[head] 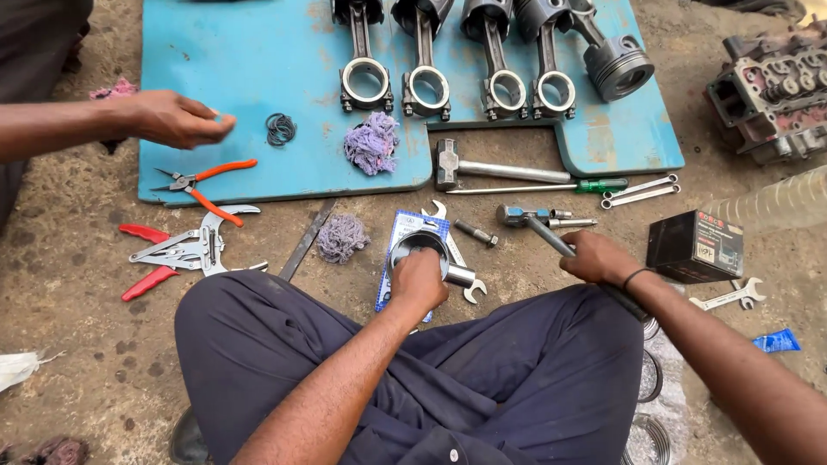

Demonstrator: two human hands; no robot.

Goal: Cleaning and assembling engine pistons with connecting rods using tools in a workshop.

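My left hand (419, 280) grips a shiny metal piston (413, 245) from above; the piston stands on a blue and white packet (398, 231) on the ground in front of my crossed legs. My right hand (599, 258) is closed around the dark handle of a ratchet wrench (543, 231), whose head lies on the ground near a bolt (475, 232). A spanner (472, 291) pokes out beside the piston. Another person's hand (177, 119) hovers over the blue board (250, 60) at upper left, close to some black rings (280, 129).
Several pistons with connecting rods (428, 86) lie along the board, with a purple rag (372, 142). Orange-handled pliers (207, 182), red-handled pliers (177, 251), a hammer (491, 170), a green-handled screwdriver (551, 186), spanners (639, 191), a black box (693, 247) and an engine part (775, 90) surround me.
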